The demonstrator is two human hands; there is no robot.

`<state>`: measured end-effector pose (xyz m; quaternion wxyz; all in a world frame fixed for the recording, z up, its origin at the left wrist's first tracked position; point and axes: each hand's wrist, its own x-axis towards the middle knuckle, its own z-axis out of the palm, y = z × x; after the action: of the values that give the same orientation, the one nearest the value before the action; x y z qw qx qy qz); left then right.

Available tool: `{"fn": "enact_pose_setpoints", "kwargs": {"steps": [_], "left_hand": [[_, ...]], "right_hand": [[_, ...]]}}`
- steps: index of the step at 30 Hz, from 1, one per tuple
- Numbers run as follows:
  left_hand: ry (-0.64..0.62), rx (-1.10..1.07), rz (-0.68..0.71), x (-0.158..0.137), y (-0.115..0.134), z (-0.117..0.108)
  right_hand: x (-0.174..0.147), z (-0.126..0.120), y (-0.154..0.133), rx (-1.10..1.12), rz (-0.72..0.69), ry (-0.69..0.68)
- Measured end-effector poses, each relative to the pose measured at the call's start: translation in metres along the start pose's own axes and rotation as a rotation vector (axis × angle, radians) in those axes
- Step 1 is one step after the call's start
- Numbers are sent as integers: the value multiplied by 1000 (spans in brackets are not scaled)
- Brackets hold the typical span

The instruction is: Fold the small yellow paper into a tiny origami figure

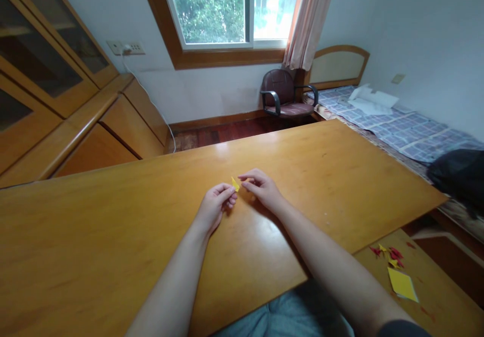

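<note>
A small piece of folded yellow paper (235, 183) is pinched between the thumb and fingers of my left hand (218, 202), just above the wooden table (113, 226). It has a pointed tip that faces up and away from me. Close by on its right is my right hand (263, 188), with thumb and index finger apart and a small gap between them and the paper. Nothing shows in the right hand. The lower part of the folded paper is hidden behind my left fingers.
At lower right, a lower wooden surface (446, 301) bears several small red and yellow folded papers (395, 254) and a stack of yellow square paper (403, 284). Beyond the table stand a maroon armchair (282, 92) and a bed (401, 125) with a black bag (459, 175). A wooden cabinet (83, 125) lines the left.
</note>
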<state>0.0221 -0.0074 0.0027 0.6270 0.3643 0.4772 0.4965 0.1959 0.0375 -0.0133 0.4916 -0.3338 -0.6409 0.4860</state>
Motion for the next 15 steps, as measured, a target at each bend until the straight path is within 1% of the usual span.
{"fn": "enact_pose_setpoints", "kwargs": {"steps": [1,4,7,11,13,15], "left_hand": [[-11,-16,-21,0,0,0],[-33,-55,-59,-1,1,0],[-29,-78,-73,-2,1,1],[-28,-81,-80,-2,1,3],[-13,-51,-54,-1,-1,4],[22,-4,13,1,-3,3]], "right_hand": [[0,0,1,-43,-50,-28],[-1,0,2,-145,-100,-84],[-1,0,2,-218,-133,-71],[-2,-1,2,-253,-156,-52],[-2,-1,2,-261,-153,-47],[-2,-1,1,-262,-137,-36]]}}
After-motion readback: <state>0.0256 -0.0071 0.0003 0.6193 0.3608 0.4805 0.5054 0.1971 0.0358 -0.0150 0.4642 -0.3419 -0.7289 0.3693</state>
